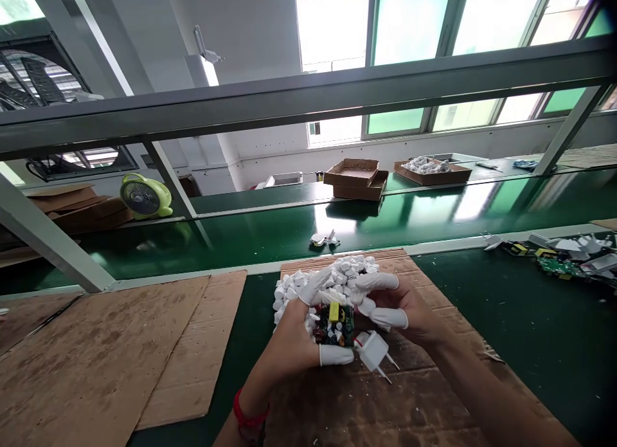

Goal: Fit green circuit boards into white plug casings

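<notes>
Both hands meet over a cardboard sheet (385, 395) on the green bench. My left hand (294, 341), with white finger cots, grips a small circuit board (334, 325) carrying a yellow part. A white plug piece (373, 352) with two metal prongs hangs from the board's right side. My right hand (395, 302), also in finger cots, pinches the board's top edge. Just behind the hands lies a heap of small white plastic parts (328, 276).
A green conveyor belt (434, 215) runs behind the bench, with a small white item (324, 240) on it. Circuit boards and white parts (563, 254) lie at the right. Cardboard trays (357, 177) and a green fan (144, 197) stand beyond. Large cardboard sheets (110, 350) cover the left.
</notes>
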Motion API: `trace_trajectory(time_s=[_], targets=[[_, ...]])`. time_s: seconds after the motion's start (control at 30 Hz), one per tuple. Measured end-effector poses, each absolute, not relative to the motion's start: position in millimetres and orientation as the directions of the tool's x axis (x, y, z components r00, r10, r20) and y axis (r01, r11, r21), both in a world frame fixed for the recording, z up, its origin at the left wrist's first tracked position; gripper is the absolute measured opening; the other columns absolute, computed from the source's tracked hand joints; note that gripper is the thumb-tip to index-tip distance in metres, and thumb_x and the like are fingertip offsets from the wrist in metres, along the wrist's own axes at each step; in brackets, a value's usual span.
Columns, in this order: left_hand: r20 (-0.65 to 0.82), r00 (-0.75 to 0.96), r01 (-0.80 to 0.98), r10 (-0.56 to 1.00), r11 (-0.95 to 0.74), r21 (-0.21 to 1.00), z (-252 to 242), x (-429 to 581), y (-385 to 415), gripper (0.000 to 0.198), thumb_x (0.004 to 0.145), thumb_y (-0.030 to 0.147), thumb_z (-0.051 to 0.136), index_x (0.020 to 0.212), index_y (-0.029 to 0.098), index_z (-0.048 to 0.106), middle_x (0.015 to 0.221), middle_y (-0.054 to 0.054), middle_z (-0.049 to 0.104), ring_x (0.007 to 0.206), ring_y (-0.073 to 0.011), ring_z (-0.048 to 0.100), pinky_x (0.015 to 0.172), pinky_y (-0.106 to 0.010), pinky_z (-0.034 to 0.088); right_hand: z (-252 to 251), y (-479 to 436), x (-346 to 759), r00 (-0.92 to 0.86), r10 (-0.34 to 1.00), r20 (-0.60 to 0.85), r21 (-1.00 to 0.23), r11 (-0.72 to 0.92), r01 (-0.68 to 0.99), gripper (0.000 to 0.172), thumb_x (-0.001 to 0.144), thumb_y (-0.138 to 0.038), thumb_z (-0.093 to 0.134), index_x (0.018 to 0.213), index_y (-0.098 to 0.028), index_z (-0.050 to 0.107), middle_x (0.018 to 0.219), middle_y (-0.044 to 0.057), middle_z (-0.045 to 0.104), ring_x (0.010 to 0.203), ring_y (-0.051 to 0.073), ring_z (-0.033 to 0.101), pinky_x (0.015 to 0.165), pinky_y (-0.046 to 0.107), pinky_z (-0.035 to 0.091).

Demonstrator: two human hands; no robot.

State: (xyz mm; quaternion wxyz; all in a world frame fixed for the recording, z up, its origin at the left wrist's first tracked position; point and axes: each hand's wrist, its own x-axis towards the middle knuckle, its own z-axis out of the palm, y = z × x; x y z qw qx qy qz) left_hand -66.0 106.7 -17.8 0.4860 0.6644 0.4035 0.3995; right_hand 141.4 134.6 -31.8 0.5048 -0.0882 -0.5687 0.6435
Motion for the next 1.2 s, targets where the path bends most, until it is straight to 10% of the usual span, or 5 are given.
trace_trajectory(time_s=[0.2, 0.5, 0.77, 0.97, 1.2], targets=[[0.117, 0.457, -0.089, 0.882, -0.085, 0.992, -24, -63, 106, 0.123, 0.044, 0.013, 0.089, 0.144, 0.028, 0.018, 0.114, -0.007, 0.059, 0.111, -0.0275, 0.051, 0.094, -0.036, 0.045, -28, 129, 137, -0.425, 0.675, 0.603, -0.789, 0.426, -0.441, 0.024, 0.072, -0.013, 0.074, 0.092, -0.027, 0.073, 0.089, 0.003, 0.068, 0.088, 0.016, 0.060, 0.078, 0.026, 0.050], [0.147, 0.519, -0.334, 0.842, 0.041, 0.942, -26, -55, 103, 0.129, 0.035, 0.011, 0.090, 0.143, 0.026, 0.021, 0.124, -0.012, 0.055, 0.120, -0.0350, 0.045, 0.102, -0.044, 0.037, -32, 126, 136, -0.590, 0.627, 0.509, -0.857, 0.306, -0.414, 0.023, 0.071, -0.031, 0.076, 0.093, -0.029, 0.073, 0.107, 0.005, 0.065, 0.111, 0.025, 0.054, 0.095, 0.039, 0.045], [0.163, 0.564, -0.255, 0.810, -0.017, 0.967, -23, -60, 96, 0.130, 0.031, 0.011, 0.092, 0.142, 0.026, 0.025, 0.133, -0.013, 0.047, 0.124, -0.0343, 0.041, 0.106, -0.043, 0.033, -34, 118, 126, -0.646, 0.618, 0.448, -0.855, 0.086, -0.511, 0.038, 0.072, -0.032, 0.075, 0.108, -0.029, 0.067, 0.129, 0.008, 0.052, 0.102, 0.022, 0.058, 0.083, 0.032, 0.049], [0.177, 0.542, -0.314, 0.822, 0.002, 0.950, -21, -57, 88, 0.123, 0.028, 0.007, 0.091, 0.136, 0.026, 0.036, 0.131, -0.009, 0.050, 0.122, -0.0330, 0.043, 0.103, -0.040, 0.038, -25, 122, 132, -0.735, 0.477, 0.481, -0.876, 0.246, -0.414, 0.022, 0.074, -0.037, 0.074, 0.095, -0.034, 0.072, 0.120, 0.002, 0.060, 0.125, 0.024, 0.041, 0.111, 0.042, 0.018], [0.154, 0.572, -0.342, 0.806, 0.063, 0.937, -23, -56, 88, 0.130, 0.030, 0.009, 0.092, 0.141, 0.029, 0.027, 0.127, -0.008, 0.052, 0.117, -0.0305, 0.047, 0.096, -0.035, 0.043, -21, 123, 132, -0.756, 0.437, 0.487, -0.872, 0.288, -0.395, 0.022, 0.083, -0.042, 0.062, 0.103, -0.036, 0.069, 0.119, 0.001, 0.062, 0.126, 0.023, 0.041, 0.111, 0.043, 0.018]])
